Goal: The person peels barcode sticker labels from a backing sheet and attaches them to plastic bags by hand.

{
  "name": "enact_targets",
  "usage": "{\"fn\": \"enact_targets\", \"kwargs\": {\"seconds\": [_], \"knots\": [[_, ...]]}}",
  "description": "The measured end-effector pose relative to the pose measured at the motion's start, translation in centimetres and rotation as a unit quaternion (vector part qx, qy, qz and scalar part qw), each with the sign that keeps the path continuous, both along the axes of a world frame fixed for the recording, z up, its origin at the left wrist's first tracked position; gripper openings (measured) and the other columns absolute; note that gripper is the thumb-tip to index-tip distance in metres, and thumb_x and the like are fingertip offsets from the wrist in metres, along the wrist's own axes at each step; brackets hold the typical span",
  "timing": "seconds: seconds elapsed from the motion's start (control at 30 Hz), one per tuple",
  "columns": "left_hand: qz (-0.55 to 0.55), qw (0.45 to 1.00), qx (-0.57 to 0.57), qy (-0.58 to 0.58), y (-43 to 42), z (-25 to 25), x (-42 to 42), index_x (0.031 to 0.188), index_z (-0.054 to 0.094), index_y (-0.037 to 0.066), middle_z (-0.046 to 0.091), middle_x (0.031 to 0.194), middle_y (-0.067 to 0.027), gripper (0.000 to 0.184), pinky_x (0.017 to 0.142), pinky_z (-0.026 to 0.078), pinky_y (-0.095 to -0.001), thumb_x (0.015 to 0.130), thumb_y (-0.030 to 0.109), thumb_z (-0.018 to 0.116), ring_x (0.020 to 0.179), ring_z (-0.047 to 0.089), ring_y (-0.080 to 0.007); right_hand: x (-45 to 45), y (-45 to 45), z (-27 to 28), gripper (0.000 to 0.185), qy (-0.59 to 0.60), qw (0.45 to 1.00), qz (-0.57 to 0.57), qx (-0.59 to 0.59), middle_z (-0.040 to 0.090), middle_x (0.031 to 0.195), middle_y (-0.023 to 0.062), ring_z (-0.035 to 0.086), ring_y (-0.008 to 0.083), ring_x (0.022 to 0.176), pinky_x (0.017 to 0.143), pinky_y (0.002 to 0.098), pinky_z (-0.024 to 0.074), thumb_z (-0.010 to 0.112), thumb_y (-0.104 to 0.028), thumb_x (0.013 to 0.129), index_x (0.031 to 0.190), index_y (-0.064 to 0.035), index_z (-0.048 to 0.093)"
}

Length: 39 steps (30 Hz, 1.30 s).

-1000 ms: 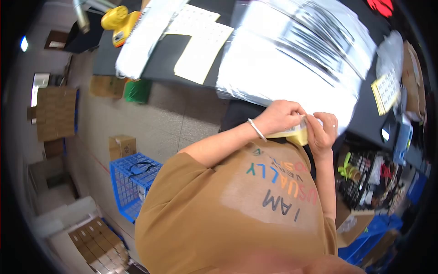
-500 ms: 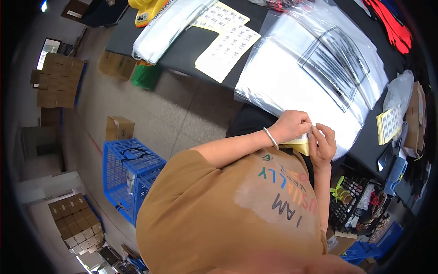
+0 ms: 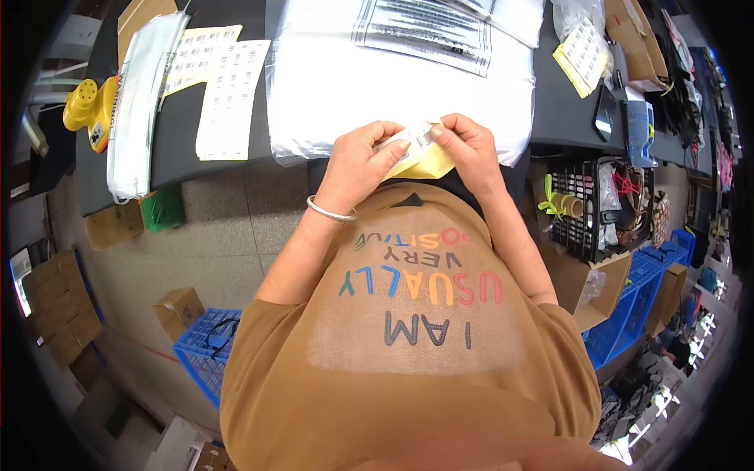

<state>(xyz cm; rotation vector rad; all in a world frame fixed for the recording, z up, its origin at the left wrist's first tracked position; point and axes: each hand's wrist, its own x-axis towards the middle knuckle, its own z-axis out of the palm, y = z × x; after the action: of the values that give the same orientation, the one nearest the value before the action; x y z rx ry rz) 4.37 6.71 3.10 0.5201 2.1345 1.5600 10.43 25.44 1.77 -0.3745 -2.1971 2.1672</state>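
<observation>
My left hand (image 3: 357,165), with a bracelet at the wrist, pinches one side of a yellow-backed label sheet (image 3: 430,163). The other side is pinched by my right hand (image 3: 473,153). Printed white labels show between the two thumbs, at the table's near edge. Just beyond my hands lies a stack of clear plastic bags (image 3: 330,86) with a printed black text panel (image 3: 424,31). Whether a label is lifted off the sheet cannot be made out.
More label sheets (image 3: 229,98) lie left, beside folded bags (image 3: 135,110) and a yellow tool (image 3: 93,110). At right are a label stack (image 3: 583,56), a phone (image 3: 604,112), a blue device (image 3: 639,133) and a black crate (image 3: 577,212). A blue basket (image 3: 206,345) stands on the floor.
The view has swung round, so the table appears more level. My hands have moved slightly apart, and more of the label sheet shows between them.
</observation>
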Motion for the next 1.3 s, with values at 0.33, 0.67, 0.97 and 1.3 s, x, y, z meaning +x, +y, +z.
{"fn": "enact_targets", "kwargs": {"seconds": [0.33, 0.67, 0.97, 1.3], "knots": [[-0.017, 0.991, 0.082, -0.100, 0.4, -0.4, -0.7, 0.097, 0.065, -0.003, 0.067, 0.078, -0.0063, 0.019, 0.063, 0.048, -0.0242, 0.083, 0.009, 0.062, 0.068, 0.058, -0.0086, -1.8, -0.5, 1.2, 0.020, 0.239, 0.856, -0.126, 0.441, 0.063, 0.084, 0.0086, 0.061, 0.0232, 0.079, 0.074, 0.0336, 0.0465, 0.072, -0.010, 0.075, 0.092, -0.0035, 0.064], [0.033, 0.988, 0.022, 0.152, 1.5, 0.1, -0.8, 0.093, 0.065, 0.002, 0.065, 0.080, -0.0096, 0.013, 0.062, 0.049, -0.0269, 0.081, 0.006, 0.063, 0.067, 0.062, -0.0170, -1.2, -2.9, 1.2, 0.018, 0.276, 0.804, -0.086, 0.519, 0.065, 0.082, 0.0058, 0.062, 0.0228, 0.075, 0.072, 0.0353, 0.0474, 0.071, -0.008, 0.072, 0.088, -0.0059, 0.065], [-0.057, 0.938, -0.083, 0.331, 1.9, -0.5, -0.1, 0.094, 0.065, 0.005, 0.060, 0.073, -0.0091, 0.014, 0.057, 0.049, -0.0316, 0.080, 0.004, 0.063, 0.064, 0.060, -0.0249, -0.2, -3.7, 0.6, 0.005, 0.161, 0.863, -0.085, 0.472, 0.064, 0.072, 0.0105, 0.062, 0.0276, 0.066, 0.063, 0.0364, 0.0506, 0.059, -0.004, 0.073, 0.074, -0.0030, 0.064], [-0.130, 0.966, -0.037, 0.222, 2.6, -1.8, -1.3, 0.105, 0.065, 0.006, 0.065, 0.076, -0.0101, 0.024, 0.061, 0.050, -0.0324, 0.081, 0.006, 0.063, 0.065, 0.063, -0.0239, 0.6, -2.8, -0.5, 0.012, 0.038, 0.912, -0.152, 0.380, 0.064, 0.074, 0.0149, 0.063, 0.0309, 0.068, 0.063, 0.0381, 0.0520, 0.054, -0.007, 0.075, 0.075, -0.0014, 0.065]]}}
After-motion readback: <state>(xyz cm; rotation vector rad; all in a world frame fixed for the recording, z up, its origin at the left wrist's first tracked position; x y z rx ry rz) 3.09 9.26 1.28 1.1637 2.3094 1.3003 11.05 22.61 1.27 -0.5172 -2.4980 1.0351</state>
